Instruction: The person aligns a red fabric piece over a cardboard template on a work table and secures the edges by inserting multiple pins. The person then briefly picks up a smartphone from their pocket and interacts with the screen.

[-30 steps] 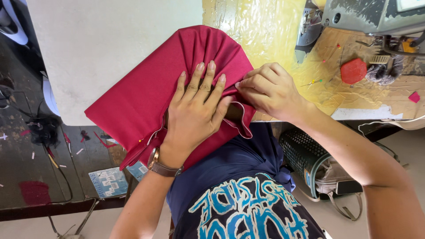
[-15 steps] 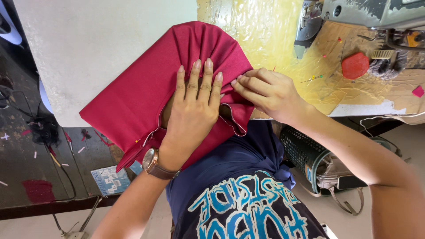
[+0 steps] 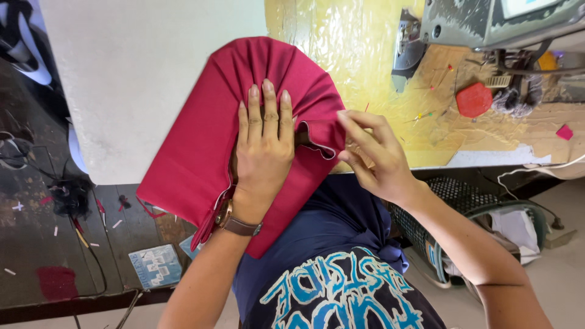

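A head-worn camera looks down at a person's two bare hands working a piece of deep red fabric (image 3: 207,152) at the edge of a sewing table.

The left hand (image 3: 263,146) lies flat on the cloth, palm down, fingers straight and close together, pointing toward twelve o'clock. It pins the fabric rather than grasping it. A brown-strapped wristwatch (image 3: 234,222) sits at its wrist.

The right hand (image 3: 372,158) is just beside the left, at about three o'clock from it. Its fingers are partly curled and reach toward nine o'clock, where their tips meet a small turned-up fold (image 3: 317,137) at the cloth's right edge. Whether they actually pinch the fold or only touch it cannot be told. This fold lies between the two hands, nearer the right fingertips.

The fabric's long axis runs from about one o'clock down to seven o'clock. Its upper end fans out in soft pleats on the table; its lower end hangs off the table edge over the person's dark blue shirt (image 3: 329,274). The cloth looks smooth, matte and thin, with a stitched hem along one side.

The tabletop is white (image 3: 140,79) on the left and covered in wrinkled yellow plastic sheeting (image 3: 359,61) on the right. A grey sewing machine (image 3: 487,24) stands at one o'clock, well apart, with a red hexagonal piece (image 3: 474,99) near it.
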